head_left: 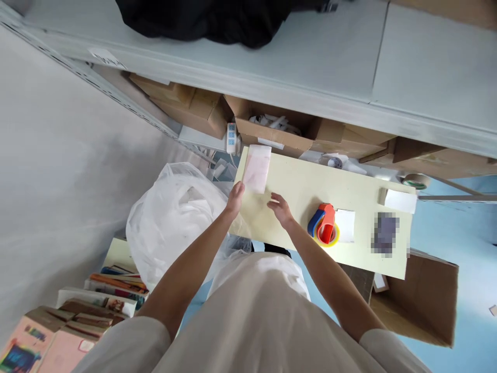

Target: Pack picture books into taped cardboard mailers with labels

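While I view this station from the head camera, I record a pale pink-and-white, flat rectangular packet [257, 169] at the far left corner of the cream, smooth-topped table [291, 176]. The left hand [235, 200] is at its near left corner; I cannot tell whether the fingers grip it or merely touch. The right hand [280, 209] is near the packet, fingers parted and loosely curled, holding nothing.

On progress, I judge the packet to be in mid-handling. Whether it is closed, or what remains to be done to it, I cannot establish. The red-and-blue plastic tape dispenser [325, 224] stands apart from both hands, beside a white, flat rectangular piece [346, 226]. A white, oblong box [399, 201] sits by the right end, likewise untouched.
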`<state>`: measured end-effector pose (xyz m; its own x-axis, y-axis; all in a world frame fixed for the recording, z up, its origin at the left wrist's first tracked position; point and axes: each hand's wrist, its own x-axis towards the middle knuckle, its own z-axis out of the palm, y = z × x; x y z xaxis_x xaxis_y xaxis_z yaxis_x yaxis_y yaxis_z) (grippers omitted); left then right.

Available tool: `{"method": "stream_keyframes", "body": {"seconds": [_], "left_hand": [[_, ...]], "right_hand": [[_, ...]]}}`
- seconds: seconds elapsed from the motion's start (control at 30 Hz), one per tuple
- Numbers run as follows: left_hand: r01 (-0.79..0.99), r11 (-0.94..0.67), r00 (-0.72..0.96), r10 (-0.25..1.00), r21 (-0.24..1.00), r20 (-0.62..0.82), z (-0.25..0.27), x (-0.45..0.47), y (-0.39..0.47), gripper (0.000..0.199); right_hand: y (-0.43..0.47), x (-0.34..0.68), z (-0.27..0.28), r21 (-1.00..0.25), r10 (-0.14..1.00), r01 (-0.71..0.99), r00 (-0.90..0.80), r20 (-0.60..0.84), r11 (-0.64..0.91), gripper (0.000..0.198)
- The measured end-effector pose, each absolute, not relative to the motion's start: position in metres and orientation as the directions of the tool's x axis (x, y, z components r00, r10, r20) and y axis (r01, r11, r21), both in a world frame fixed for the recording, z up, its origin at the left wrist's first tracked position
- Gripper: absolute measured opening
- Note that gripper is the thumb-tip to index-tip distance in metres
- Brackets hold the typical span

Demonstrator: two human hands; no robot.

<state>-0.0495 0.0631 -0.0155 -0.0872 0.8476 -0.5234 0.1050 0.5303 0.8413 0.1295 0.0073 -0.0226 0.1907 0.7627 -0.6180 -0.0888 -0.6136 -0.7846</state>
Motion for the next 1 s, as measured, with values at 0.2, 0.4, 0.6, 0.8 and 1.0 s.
{"method": "stream_keyframes", "body": {"seconds": [0.2,0.4,0.6,0.8,1.0], "left_hand": [[0.175,0.478,-0.004,0.874,0.861,-0.485,0.018,-0.07,-0.012,0.062],[0.147,0.503,-0.07,0.864,0.852,-0.498,0.03,-0.069,-0.076,0.071],[0.16,0.456,-0.192,0.885,0.876,-0.425,0.036,-0.073,-0.124,0.064],[0.196,0.425,-0.343,0.874,0.884,-0.344,0.068,-0.105,-0.181,0.047],[0.134,0.387,-0.568,0.784,0.912,-0.249,0.077,-0.163,-0.294,0.042]], "right_hand": [[-0.073,0.16,0.003,-0.767,0.758,-0.157,0.127,-0.64,-0.622,0.048],[-0.098,0.169,-0.003,-0.744,0.742,-0.113,0.067,-0.667,-0.658,0.044],[-0.089,0.157,0.003,-0.796,0.796,0.031,-0.029,-0.605,-0.604,0.039],[-0.092,0.105,0.021,-0.873,0.84,0.168,-0.24,-0.487,-0.458,0.039],[-0.146,0.004,0.041,-0.932,0.798,0.233,-0.484,-0.36,-0.279,0.04]]}}
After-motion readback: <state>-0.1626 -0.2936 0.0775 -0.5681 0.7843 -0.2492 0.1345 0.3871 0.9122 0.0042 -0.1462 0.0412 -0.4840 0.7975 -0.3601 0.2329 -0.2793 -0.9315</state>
